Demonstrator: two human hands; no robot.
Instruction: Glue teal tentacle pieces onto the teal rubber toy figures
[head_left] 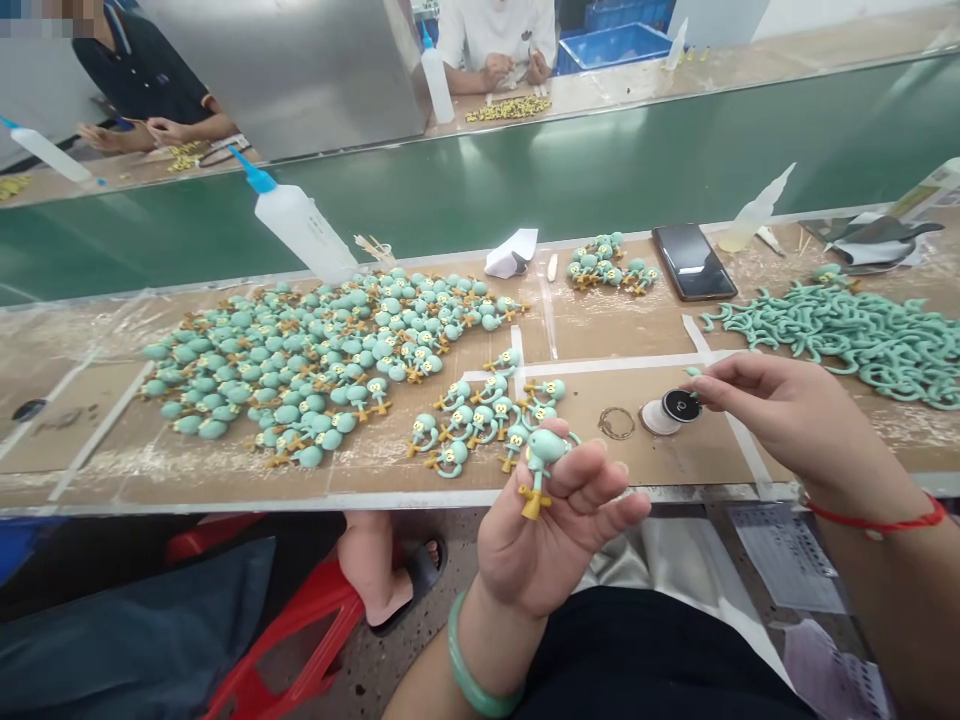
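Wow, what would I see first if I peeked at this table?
A huge pile of little teal toy figures covers the left of the table. The left hand holds a single figure up close, while the right hand reaches to a small black round cap. At the far right lies a heap of curly teal pieces.

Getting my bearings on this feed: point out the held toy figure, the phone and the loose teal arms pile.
toy figure (545, 447), head view, on its teal head.
phone (694, 262), head view, middle of its screen.
loose teal arms pile (862, 335), head view, centre of the heap.
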